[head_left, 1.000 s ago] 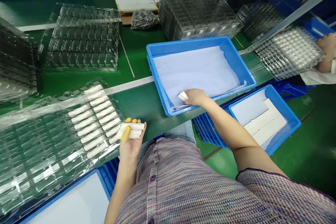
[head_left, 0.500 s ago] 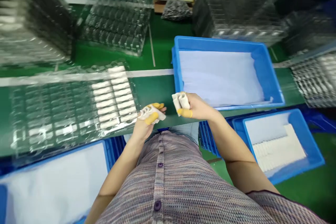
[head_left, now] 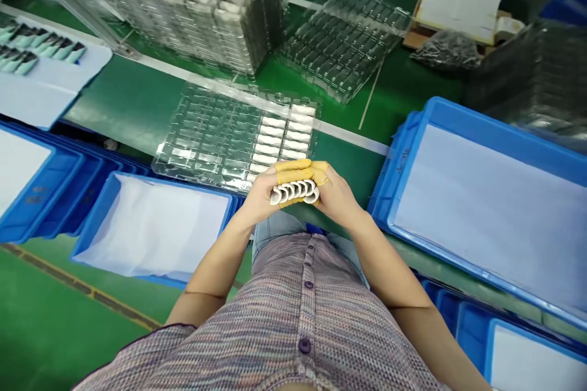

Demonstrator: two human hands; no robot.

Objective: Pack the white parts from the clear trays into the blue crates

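My left hand and my right hand meet in front of my waist, yellow covers on several fingers. Between them they grip a row of white curved pieces, open C-shaped ends towards me. The rightmost piece sits slightly lower, by my right fingers. Both hands are closed, and the far side of the row is hidden behind them. Just beyond lies a clear plastic tray on the green bench. White pieces fill its right-hand columns; my left hand covers its near right corner.
A tall stack of filled trays stands behind, beside a bare clear tray. To the right is a blue bin lined with white sheet. Another lined blue bin sits lower left. Teal-and-black parts lie far left.
My hands, apart before with white pieces in each, have come together around one row. The view has swung left, so the bench things appear further right.
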